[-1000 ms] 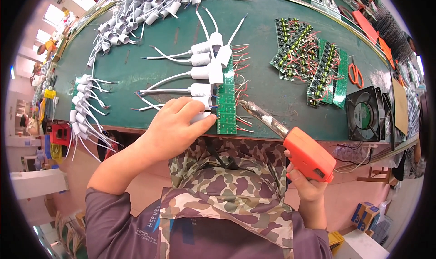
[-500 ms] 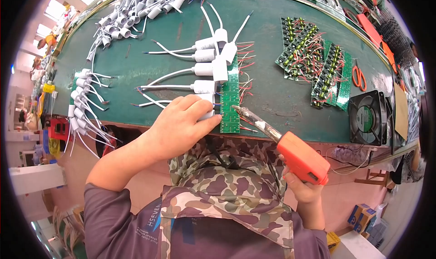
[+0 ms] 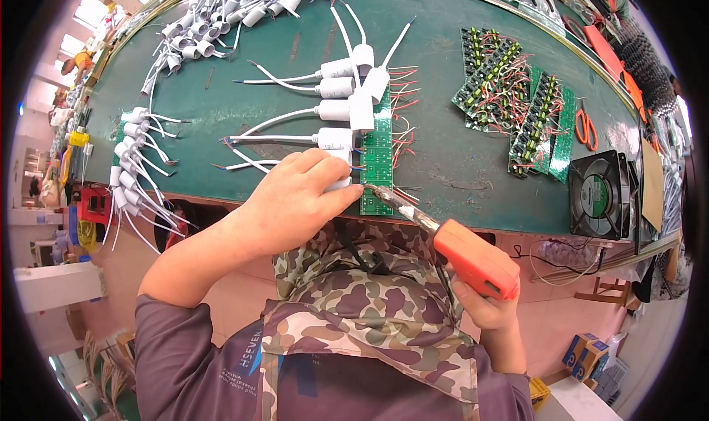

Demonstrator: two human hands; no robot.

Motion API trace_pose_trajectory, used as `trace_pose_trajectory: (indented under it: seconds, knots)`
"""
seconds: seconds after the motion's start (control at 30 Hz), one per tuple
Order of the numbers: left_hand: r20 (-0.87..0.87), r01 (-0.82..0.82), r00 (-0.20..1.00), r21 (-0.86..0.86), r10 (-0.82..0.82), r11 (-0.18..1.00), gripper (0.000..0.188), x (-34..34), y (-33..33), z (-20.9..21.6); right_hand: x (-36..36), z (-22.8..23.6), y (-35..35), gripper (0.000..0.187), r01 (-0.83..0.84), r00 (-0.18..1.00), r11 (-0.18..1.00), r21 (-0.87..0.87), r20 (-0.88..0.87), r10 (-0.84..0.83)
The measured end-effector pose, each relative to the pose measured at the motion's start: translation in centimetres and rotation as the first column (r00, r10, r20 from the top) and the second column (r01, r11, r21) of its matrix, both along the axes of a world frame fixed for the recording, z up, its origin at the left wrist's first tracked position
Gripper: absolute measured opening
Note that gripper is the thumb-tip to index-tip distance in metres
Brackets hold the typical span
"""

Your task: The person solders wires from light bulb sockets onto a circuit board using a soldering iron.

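My left hand (image 3: 295,199) is closed on a white cylindrical lamp holder (image 3: 340,184), mostly hidden by the fingers, at the near left edge of a green circuit board (image 3: 377,155). My right hand (image 3: 487,308) grips an orange-handled soldering iron (image 3: 476,258). Its tip touches or hovers just over the board's left edge, close to my left fingertips. Several other white lamp holders (image 3: 334,138) with white cables lie along that same edge, two of them resting across the board. Thin red and white wires (image 3: 402,144) stick out on the board's right side.
A heap of white lamp holders (image 3: 199,31) covers the far left. At the left edge sits another board with lamp holders (image 3: 133,151). To the right lie populated circuit boards (image 3: 491,81), orange-handled scissors (image 3: 586,130) and a black fan (image 3: 600,194).
The soldering iron has moved left and slightly down, its tip going from the middle of the board to its left edge by my left fingers. My left hand has barely moved.
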State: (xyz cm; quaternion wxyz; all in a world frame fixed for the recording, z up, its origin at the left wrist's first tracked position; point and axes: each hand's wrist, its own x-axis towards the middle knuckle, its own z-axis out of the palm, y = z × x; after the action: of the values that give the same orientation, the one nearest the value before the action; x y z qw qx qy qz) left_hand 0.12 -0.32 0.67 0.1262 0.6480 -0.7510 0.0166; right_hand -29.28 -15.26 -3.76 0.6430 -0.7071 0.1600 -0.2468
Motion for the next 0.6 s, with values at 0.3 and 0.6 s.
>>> trace_pose_trajectory:
  seconds: [0.3,0.6]
  knots:
    - [0.003,0.007,1.0,0.011,-0.007,1.0,0.038,0.0,0.0,0.2,-0.1,-0.4,-1.0,0.056,-0.13,0.991,0.986,-0.109,0.028,0.134]
    - [0.005,0.003,1.0,0.013,-0.003,1.0,0.039,0.0,0.0,0.3,-0.9,0.6,-0.1,0.035,0.067,0.997,0.977,0.203,-0.043,-0.059]
